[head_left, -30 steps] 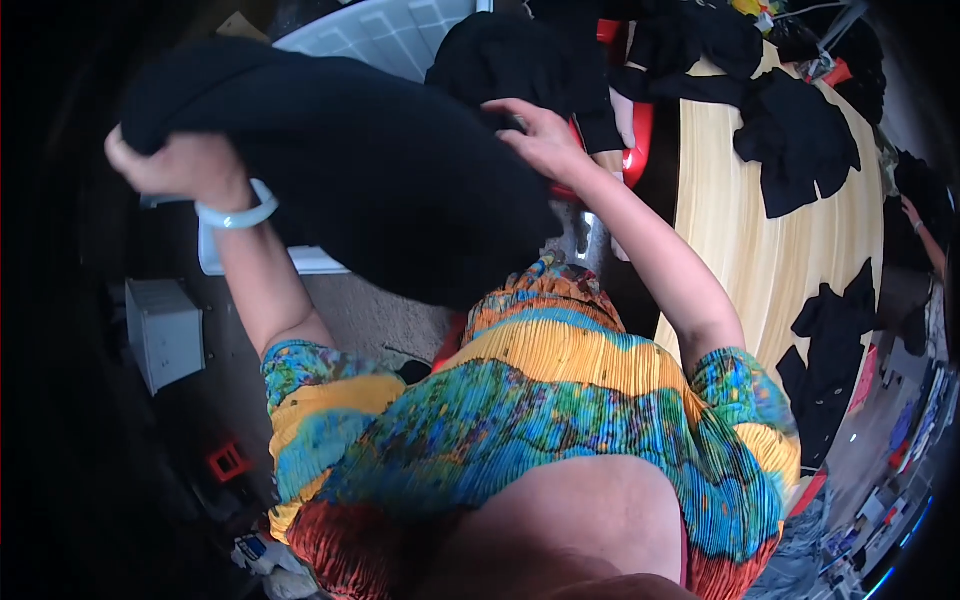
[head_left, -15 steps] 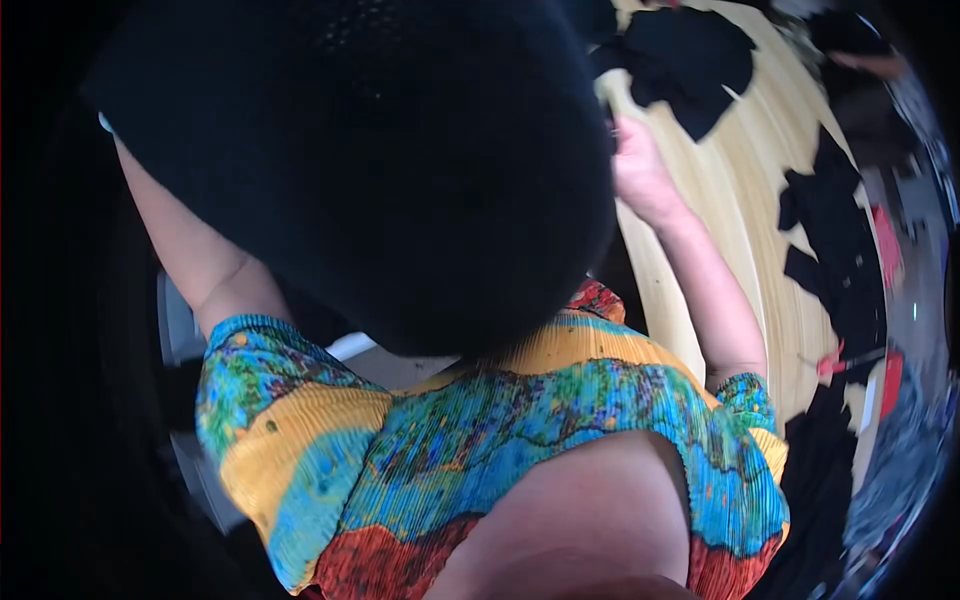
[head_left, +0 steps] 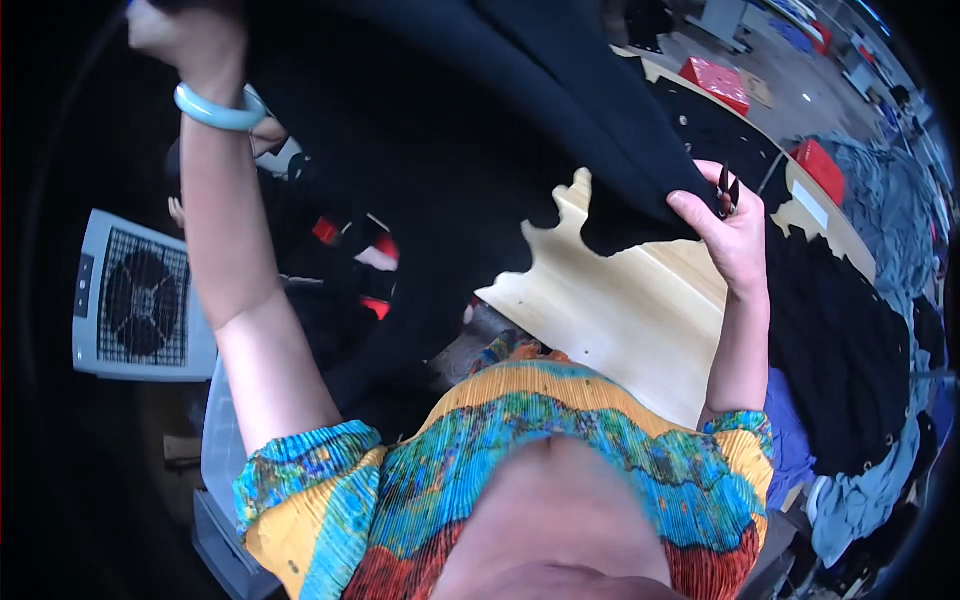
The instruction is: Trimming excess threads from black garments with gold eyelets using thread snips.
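A large piece of black cloth [head_left: 560, 110] is stretched between my hands, spread across the upper middle of the head view. My left hand [head_left: 190, 40] is raised at the upper left, its fingers closed at the cloth's edge and partly lost in the dark. A pale blue bangle [head_left: 222, 112] circles that wrist. On the right, my right hand [head_left: 738, 235] pinches the cloth's other edge between thumb and fingers. The same hand also holds small dark thread snips [head_left: 728, 192], blades pointing up. Beneath the cloth lies a light wooden table [head_left: 610, 310], partly covered.
More black garments [head_left: 835, 350] are heaped on the table's right side. Grey-blue cloth [head_left: 870, 200] hangs beyond them, with a red box [head_left: 820, 172] nearby. A grey fan unit [head_left: 145, 295] stands at the left. Part of another person's arm [head_left: 268, 135] shows behind my left forearm.
The black cloth has swung up and away from me, opening out between my hands. My left hand has come into view at the upper left; my right hand appears lower and further right.
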`<state>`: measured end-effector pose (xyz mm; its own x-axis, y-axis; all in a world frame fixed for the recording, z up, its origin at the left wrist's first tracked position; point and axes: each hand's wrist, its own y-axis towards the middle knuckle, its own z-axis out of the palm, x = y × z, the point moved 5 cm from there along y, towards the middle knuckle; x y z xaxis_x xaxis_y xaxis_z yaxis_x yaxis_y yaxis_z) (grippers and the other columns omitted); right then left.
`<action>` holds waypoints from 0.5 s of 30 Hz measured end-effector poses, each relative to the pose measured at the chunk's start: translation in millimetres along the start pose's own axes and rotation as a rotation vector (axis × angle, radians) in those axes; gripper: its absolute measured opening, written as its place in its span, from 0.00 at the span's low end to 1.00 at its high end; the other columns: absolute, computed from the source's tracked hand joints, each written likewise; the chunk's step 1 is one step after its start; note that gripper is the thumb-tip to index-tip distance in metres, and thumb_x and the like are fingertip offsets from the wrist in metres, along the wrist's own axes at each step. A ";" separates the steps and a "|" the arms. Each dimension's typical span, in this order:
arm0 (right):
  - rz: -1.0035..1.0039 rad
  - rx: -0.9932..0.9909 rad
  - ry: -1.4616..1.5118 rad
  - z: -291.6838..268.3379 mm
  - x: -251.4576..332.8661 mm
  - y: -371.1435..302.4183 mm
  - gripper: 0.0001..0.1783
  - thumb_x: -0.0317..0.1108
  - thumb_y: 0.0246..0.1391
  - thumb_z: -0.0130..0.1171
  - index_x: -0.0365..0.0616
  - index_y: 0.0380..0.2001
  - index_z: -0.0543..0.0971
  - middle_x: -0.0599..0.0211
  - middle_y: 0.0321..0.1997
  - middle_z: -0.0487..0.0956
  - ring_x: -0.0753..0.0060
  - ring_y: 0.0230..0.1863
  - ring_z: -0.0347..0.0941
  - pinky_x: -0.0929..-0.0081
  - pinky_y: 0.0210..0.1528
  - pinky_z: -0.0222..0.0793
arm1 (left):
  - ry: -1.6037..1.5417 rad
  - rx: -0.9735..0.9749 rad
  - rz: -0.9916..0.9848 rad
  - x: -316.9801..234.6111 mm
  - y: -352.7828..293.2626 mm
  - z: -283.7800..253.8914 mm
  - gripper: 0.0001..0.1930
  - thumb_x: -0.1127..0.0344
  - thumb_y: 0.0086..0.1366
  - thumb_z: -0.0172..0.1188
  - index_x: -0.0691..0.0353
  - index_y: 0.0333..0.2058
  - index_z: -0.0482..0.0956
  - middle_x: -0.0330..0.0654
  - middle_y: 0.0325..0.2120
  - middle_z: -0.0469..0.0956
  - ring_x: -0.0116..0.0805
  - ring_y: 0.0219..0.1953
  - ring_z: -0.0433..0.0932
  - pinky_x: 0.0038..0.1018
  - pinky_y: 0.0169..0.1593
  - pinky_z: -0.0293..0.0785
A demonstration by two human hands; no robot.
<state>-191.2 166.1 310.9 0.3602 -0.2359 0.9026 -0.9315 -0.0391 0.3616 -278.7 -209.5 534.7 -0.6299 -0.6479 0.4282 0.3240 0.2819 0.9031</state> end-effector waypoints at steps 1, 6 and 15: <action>-0.056 -0.072 -0.110 -11.4 1.6 -3.0 0.12 0.27 0.41 0.59 0.38 0.34 0.74 0.74 0.26 0.75 0.88 0.27 0.68 0.88 0.31 0.63 | -0.019 0.057 -0.018 -0.5 -13.6 7.6 0.08 0.70 0.52 0.53 0.69 0.29 0.71 0.43 0.23 0.74 0.31 0.26 0.75 0.23 0.33 0.71; -0.103 -0.350 -0.544 -56.3 -20.8 -21.8 0.14 0.24 0.41 0.57 0.42 0.36 0.76 0.66 0.25 0.76 0.86 0.24 0.70 0.88 0.28 0.65 | -0.057 0.052 -0.446 -93.3 -88.0 64.0 0.09 0.82 0.46 0.48 0.69 0.29 0.68 0.44 0.24 0.71 0.35 0.27 0.72 0.24 0.37 0.68; -0.161 -0.699 -0.702 -81.3 -25.1 -49.3 0.16 0.16 0.42 0.50 0.41 0.36 0.76 0.68 0.31 0.77 0.85 0.28 0.70 0.88 0.32 0.64 | -0.522 0.530 -1.288 -163.3 -252.8 97.2 0.06 0.78 0.48 0.52 0.67 0.27 0.68 0.43 0.22 0.71 0.27 0.28 0.70 0.21 0.33 0.66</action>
<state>-150.2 252.9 289.4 0.1586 -0.8062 0.5700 -0.5543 0.4050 0.7272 -326.3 -106.2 239.7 -0.4896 -0.3574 -0.7954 -0.8552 0.0188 0.5180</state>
